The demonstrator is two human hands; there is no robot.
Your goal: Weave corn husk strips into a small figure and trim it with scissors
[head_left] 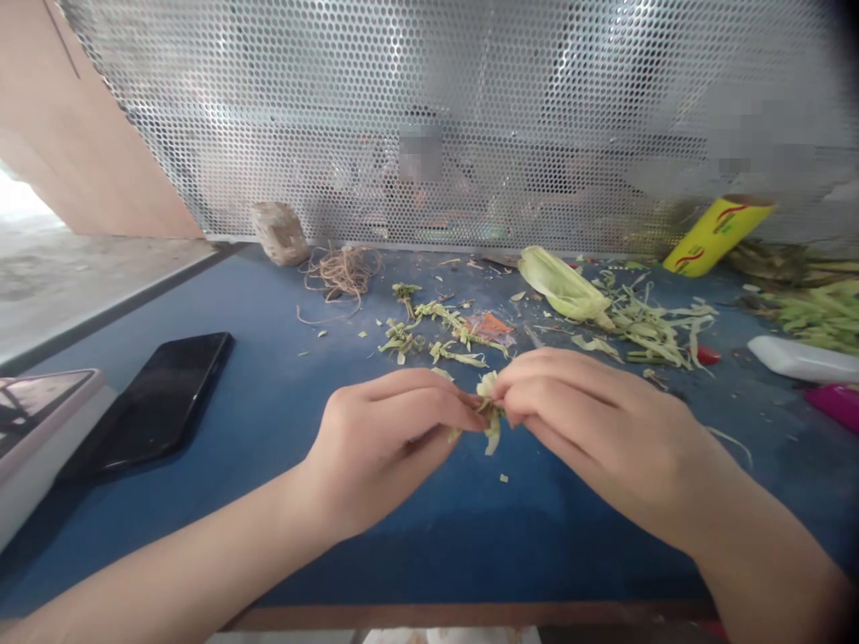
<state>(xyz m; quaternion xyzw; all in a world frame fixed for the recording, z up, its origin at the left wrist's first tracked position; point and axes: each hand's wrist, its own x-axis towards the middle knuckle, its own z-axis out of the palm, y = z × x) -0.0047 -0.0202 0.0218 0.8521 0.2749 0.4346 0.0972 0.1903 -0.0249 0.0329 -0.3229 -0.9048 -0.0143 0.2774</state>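
Observation:
Just above the blue table (429, 555), a small knotted piece of pale green husk (492, 436) is pinched between both hands. My left hand (382, 438) grips its left side with fingertips pressed together. My right hand (604, 429) is closed on the right side, its fingers bent downward. The fingers hide part of the piece. Beyond them lie several similar knotted green pieces (460, 326) and a scrap of orange wrapper (493, 326). A corn husk (562, 286) rests farther back, beside a heap of torn husk strips (654, 324).
A black phone (157, 398) and a white-edged device (50, 420) lie at left. Tangled twine (344, 273) sits near a pale block (278, 233). A yellow tube (718, 234) leans at back right, before a perforated metal screen (429, 89). A white object (802, 360) lies right.

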